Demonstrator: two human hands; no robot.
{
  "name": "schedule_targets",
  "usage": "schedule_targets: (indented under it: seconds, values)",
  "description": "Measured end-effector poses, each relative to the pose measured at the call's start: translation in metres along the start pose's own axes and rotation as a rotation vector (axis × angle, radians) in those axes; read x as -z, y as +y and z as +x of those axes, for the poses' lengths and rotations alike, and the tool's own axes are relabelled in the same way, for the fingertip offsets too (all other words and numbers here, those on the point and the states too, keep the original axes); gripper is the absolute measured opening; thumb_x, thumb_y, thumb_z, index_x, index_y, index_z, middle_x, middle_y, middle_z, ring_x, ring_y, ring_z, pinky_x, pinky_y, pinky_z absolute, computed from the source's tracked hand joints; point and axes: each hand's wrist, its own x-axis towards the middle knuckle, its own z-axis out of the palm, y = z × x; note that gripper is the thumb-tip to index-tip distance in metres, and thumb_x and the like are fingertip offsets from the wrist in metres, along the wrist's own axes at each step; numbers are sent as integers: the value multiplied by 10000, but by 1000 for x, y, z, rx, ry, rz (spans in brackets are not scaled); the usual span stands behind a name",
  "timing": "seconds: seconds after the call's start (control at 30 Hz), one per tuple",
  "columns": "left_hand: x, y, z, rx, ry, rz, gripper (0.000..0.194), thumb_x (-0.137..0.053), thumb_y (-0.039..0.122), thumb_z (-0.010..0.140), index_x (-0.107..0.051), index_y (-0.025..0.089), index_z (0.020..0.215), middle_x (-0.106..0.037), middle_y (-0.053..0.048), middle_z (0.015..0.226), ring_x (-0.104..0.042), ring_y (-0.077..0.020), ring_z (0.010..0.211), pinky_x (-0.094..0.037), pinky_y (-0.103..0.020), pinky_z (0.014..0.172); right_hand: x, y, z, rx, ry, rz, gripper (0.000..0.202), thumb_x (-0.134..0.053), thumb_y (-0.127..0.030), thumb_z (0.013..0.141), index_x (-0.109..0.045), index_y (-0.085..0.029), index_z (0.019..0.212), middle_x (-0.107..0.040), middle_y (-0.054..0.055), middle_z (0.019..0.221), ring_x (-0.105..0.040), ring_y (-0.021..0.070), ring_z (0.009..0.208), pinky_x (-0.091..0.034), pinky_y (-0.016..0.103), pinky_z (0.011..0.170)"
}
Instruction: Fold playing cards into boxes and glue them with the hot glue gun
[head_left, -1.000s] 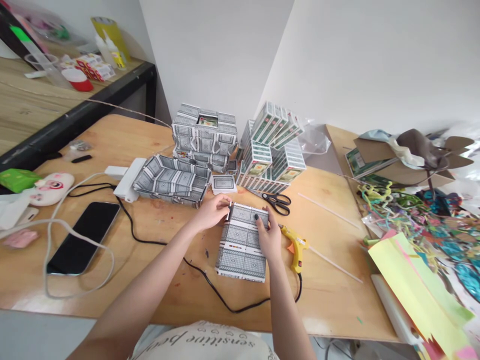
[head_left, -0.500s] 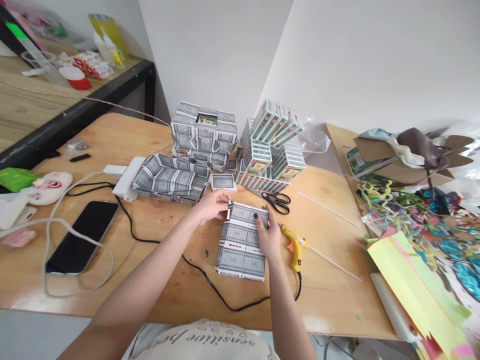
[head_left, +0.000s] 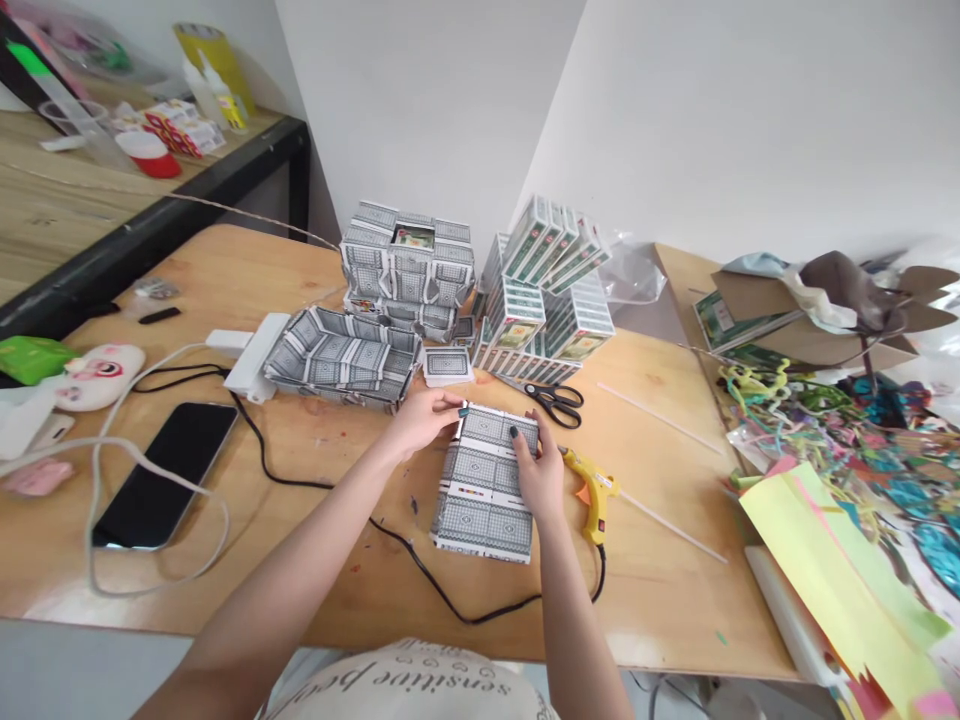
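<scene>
A flat rectangular block covered in grey-and-white playing cards [head_left: 484,500] lies on the table in front of me. My right hand [head_left: 541,475] grips its right edge, thumb on top and fingers down the far side. At the upper left corner, my left hand [head_left: 426,422] pinches the block's edge between thumb and fingers; the fingertips partly hide that corner. Close to my right hand lies a yellow glue gun [head_left: 595,492] with a glue stick [head_left: 675,528] at its back. Black scissors [head_left: 553,402] and a stack of cards [head_left: 448,365] lie just beyond the block.
An open card-covered box [head_left: 341,360] stands left of centre, with a larger card-covered structure [head_left: 409,265] behind it. Stacked card packs [head_left: 544,300] rise at the back. A phone [head_left: 166,475] and cables lie left. Coloured paper [head_left: 832,560] and craft scraps fill the right side.
My left fingers have closed in on the block's upper left corner, where a small white edge showed before. My right hand keeps its grip, and the block stays nearly in place.
</scene>
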Motion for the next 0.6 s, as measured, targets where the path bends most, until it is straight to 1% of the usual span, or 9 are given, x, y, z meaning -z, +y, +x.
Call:
schedule_targets:
  seconds: [0.1, 0.2, 0.33, 0.47, 0.6]
  values:
    - [-1, -4, 0, -50, 41, 27, 221, -707, 238, 687, -678, 141, 883, -710, -113, 1014, -663, -243, 927, -488, -387, 874, 0, -1, 0, -8, 1, 5, 556, -525, -457, 798, -493, -188, 1283, -574, 95, 1270, -568, 232, 1111, -435, 376, 957]
    - [-3, -7, 1, -92, 77, 56, 197, -700, 215, 682, -688, 147, 867, -719, -103, 989, -659, -241, 946, -458, -383, 917, 0, -1, 0, -9, -1, 7, 550, -529, -452, 796, -497, -189, 1277, -574, 95, 1269, -559, 237, 1126, -428, 383, 965]
    - [-5, -10, 2, -120, 102, 71, 166, -684, 194, 689, -685, 152, 850, -730, -93, 943, -669, -234, 911, -468, -373, 897, 0, 0, 0, 2, 2, -4, 549, -531, -453, 794, -500, -189, 1274, -579, 94, 1263, -560, 237, 1124, -425, 384, 966]
    - [-7, -12, 1, -132, 124, 66, 151, -663, 180, 705, -681, 148, 851, -727, -96, 950, -669, -231, 911, -475, -365, 884, 0, 2, 0, 8, 9, -5, 546, -527, -455, 796, -503, -184, 1270, -586, 97, 1251, -576, 234, 1092, -433, 377, 955]
    - [-9, -13, 0, -125, 143, 40, 157, -673, 185, 701, -680, 146, 852, -727, -94, 957, -668, -230, 915, -476, -364, 887, -1, 1, 0, 5, 10, 3, 545, -531, -453, 795, -508, -180, 1266, -580, 98, 1259, -568, 234, 1104, -429, 371, 961]
